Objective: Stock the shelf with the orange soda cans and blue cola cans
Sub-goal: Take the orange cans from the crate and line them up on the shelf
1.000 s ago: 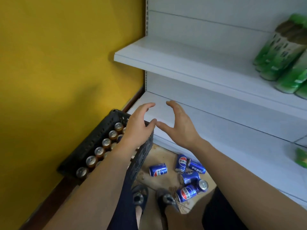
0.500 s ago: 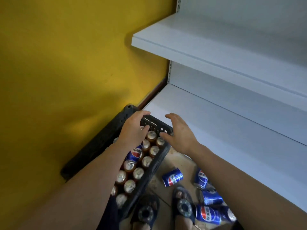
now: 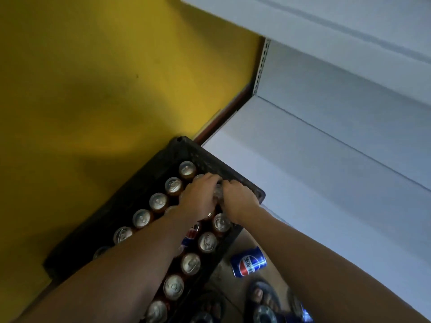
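A black crate (image 3: 133,194) on the floor holds rows of upright orange soda cans (image 3: 173,185) with silver tops. A blue cola can (image 3: 192,231) lies among them, partly under my left forearm. Both hands reach into the crate's far end. The fingers of my left hand (image 3: 200,197) curl over a can there. Right beside it, my right hand (image 3: 238,199) curls its fingers over a neighbouring can. A blurred can top (image 3: 218,193) shows between the two hands. The cans under the palms are mostly hidden. The white bottom shelf (image 3: 326,183) lies bare just right of the crate.
A yellow wall (image 3: 93,89) runs along the crate's left side. A blue cola can (image 3: 248,262) lies on the floor right of the crate, another (image 3: 303,313) at the bottom edge. My sandalled foot (image 3: 261,297) stands below. The upper white shelf (image 3: 326,15) overhangs.
Both hands have dropped from above the shelf edge into the crate's far end and curled onto cans. The view has tilted down and left.
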`<state>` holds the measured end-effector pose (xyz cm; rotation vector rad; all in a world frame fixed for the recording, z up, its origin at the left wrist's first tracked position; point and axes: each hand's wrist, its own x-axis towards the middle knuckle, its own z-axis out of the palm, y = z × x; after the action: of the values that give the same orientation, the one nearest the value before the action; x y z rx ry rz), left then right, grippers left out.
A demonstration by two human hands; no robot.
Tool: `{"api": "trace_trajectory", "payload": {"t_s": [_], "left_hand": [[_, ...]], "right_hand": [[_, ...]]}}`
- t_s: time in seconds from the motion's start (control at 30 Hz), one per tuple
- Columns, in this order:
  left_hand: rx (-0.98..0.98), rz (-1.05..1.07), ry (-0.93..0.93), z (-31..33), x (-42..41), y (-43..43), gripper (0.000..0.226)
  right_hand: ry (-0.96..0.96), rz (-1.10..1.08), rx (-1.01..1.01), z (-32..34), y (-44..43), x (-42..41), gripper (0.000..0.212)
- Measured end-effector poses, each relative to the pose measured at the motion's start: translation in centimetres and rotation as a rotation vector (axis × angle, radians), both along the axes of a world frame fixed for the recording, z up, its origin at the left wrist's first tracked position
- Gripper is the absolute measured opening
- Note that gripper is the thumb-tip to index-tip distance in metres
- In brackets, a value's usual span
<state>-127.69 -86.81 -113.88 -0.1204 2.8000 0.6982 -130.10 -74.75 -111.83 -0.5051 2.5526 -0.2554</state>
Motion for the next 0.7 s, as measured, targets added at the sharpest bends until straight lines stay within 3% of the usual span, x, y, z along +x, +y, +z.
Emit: {"api": "trace_trajectory", "payload": {"t_s": [0.1, 0.2, 0.3, 0.4, 0.7], "left_hand": [[-0.060, -0.061, -0.077, -2.5, -1.6, -0.4, 0.052], [-0.147, -0.113, -0.140, -4.6, -2.8, 0.4, 0.037], [-0.220, -0.105, -0.162, -6.2, -3.2, 0.7, 0.028], [-0.323, -0.110, -0.147, -7.7, -3.4, 0.3, 0.034], [-0.207, -0.053, -0.078, -5.7, -3.5, -1.1, 0.030]], "right_hand": [[-0.076, -0.073, 0.080, -2.0, -0.8, -0.2, 0.033], [-0.084, -0.104, 0.102, -3.1, -1.4, -1.5, 0.028], [-0.067, -0.072, 0.138, -3.6, -1.9, -2.3, 0.028], [-0.024, 0.002, 0.195, -4.3, -2.4, -2.5, 0.032], [-0.020, -0.018, 0.154, -3.5, -2.4, -2.6, 0.025]]}}
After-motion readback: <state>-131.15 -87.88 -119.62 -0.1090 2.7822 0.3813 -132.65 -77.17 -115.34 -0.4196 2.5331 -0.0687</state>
